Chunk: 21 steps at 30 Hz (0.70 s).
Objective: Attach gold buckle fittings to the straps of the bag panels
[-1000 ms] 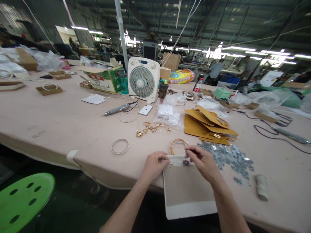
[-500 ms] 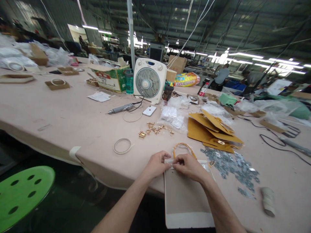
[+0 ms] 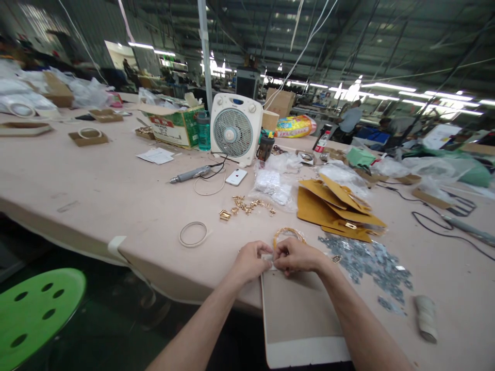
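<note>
Head view: 2 hands [image 3: 251, 263] touch the beige panel [image 3: 299, 314].

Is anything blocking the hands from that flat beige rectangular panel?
Nothing visible is. The left hand and right hand are both at the far edge of the panel; the curved orange handle is just beyond, not between.

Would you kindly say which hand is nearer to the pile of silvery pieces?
Right. The right hand is left of the pile of silvery pieces; the left hand is farther left, past the right.
</note>
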{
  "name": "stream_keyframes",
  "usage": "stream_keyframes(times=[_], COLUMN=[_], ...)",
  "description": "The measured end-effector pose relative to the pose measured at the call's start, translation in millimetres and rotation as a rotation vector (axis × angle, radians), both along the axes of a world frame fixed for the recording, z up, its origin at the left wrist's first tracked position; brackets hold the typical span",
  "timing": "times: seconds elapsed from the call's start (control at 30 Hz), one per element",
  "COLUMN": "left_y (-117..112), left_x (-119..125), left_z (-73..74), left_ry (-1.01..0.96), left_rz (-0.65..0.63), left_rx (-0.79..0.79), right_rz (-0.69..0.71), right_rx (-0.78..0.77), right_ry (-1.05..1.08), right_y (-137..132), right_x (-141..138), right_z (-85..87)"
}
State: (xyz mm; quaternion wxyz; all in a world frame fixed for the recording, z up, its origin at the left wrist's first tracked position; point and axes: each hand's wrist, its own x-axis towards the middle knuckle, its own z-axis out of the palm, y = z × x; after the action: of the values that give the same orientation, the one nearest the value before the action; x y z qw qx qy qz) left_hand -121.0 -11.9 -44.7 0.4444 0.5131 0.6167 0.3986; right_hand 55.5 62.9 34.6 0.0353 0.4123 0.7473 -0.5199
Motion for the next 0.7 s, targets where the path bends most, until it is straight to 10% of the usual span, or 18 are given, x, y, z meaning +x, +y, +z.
stream_keyframes(times=[0.7], left_y=[0.5], left_x=[4.5], left_z=[12.3], left_ry=[0.090], left_rz=[-0.028], left_rx=[-0.048], right_rz=[-0.069], right_rx=[0.002], right_ry=[-0.136], right_y=[4.7], right_x=[-6.9], right_z=[-8.8])
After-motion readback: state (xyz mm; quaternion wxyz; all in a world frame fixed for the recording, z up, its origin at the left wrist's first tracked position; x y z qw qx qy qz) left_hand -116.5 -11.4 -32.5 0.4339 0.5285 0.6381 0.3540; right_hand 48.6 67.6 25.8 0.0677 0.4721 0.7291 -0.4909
